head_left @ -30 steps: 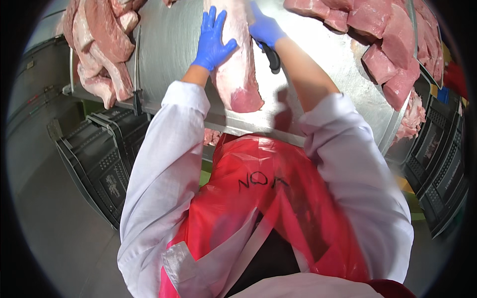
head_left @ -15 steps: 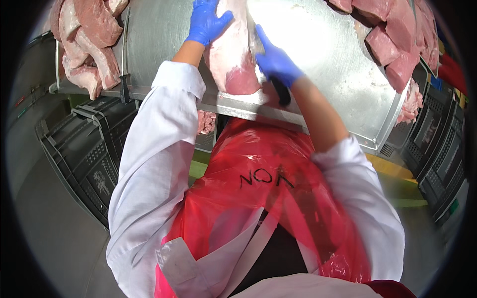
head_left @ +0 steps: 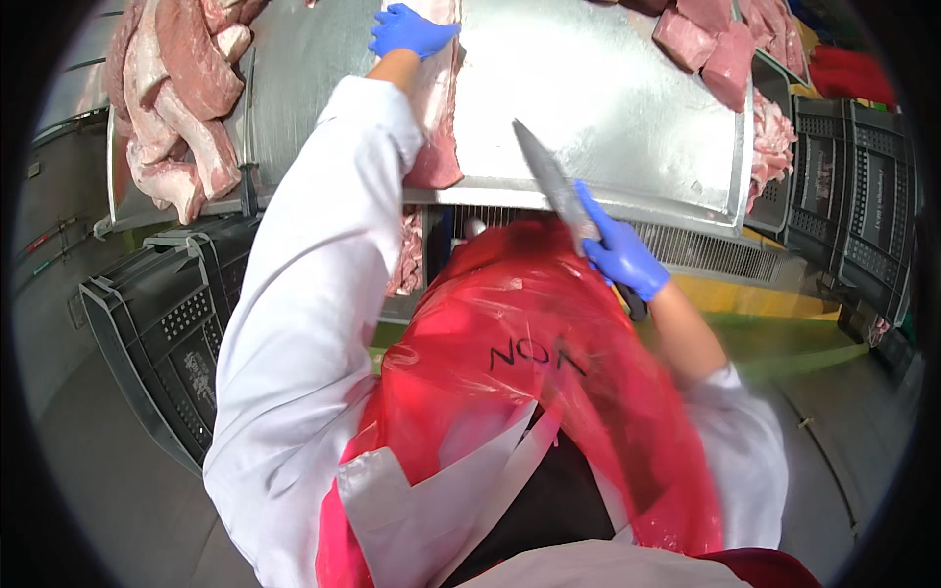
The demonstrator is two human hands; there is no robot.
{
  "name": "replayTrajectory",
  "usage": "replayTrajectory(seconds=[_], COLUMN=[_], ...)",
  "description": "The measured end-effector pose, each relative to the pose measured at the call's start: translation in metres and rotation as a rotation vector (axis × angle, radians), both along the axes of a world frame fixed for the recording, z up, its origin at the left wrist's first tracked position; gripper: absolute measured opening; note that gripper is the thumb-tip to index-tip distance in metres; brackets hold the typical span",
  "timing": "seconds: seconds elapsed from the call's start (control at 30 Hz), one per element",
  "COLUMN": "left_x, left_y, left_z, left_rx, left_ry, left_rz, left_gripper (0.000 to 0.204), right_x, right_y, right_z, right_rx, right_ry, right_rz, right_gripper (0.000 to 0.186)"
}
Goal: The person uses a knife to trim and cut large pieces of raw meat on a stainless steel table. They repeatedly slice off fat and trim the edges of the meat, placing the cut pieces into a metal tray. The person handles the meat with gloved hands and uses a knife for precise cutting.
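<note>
My left hand (head_left: 412, 33) in a blue glove lies with fingers apart on a long pale pink piece of meat (head_left: 439, 127) that runs across the steel table (head_left: 598, 118). My right hand (head_left: 619, 257), also gloved in blue, is closed on a black-handled knife (head_left: 554, 181) near the table's front edge, its blade pointing up-left, apart from the meat. A long thin tool with a dark handle (head_left: 249, 186) rests beside the left pile of meat strips (head_left: 172, 98). Thick pink meat chunks (head_left: 725, 64) lie at the top right.
A bin of trimmings (head_left: 769, 147) is at the table's right end, with more trimmings (head_left: 407, 255) in a container below the front edge. Dark perforated crates stand at left (head_left: 157, 333) and right (head_left: 853, 196). A red item (head_left: 848, 73) is at the upper right.
My right hand has moved down and right, away from the meat, bringing the knife blade into full view. My left hand remains on the meat; the whole view has shifted somewhat.
</note>
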State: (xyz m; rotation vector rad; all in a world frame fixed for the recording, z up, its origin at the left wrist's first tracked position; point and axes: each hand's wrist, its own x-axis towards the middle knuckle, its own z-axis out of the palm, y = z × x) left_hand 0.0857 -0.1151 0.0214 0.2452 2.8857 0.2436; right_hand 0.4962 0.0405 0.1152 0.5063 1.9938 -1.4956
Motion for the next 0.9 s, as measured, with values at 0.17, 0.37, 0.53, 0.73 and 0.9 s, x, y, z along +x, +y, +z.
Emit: replayTrajectory(seconds=[0.17,0.37,0.53,0.73,0.9], left_x=[-0.018,-0.11,-0.103,-0.105,-0.142], left_y=[0.034,-0.032,-0.107,-0.044,0.06], left_z=[0.039,-0.005,-0.023,-0.004,-0.021], left_rx=[-0.179,0.046,0.834,0.825,0.369], left_ry=[-0.082,-0.183,-0.804,-0.683,-0.352], left_rz=[0.023,-0.186,0.099,0.099,-0.142], left_gripper=[0.108,0.064,0.034,0.045,0.056], right_x=[0.019,0.009,-0.015,-0.078,-0.16], right_y=[0.063,0.1,0.127,0.151,0.121], right_z=[0.012,-0.018,-0.038,-0.044,-0.047], right_rx=[-0.053,-0.11,-0.092,0.115,0.087], right_ry=[0.042,0.059,0.081,0.164,0.258], right_rz=[-0.463,-0.538,-0.453,-0.327,-0.399], right_gripper=[0.087,0.087,0.087,0.086,0.085])
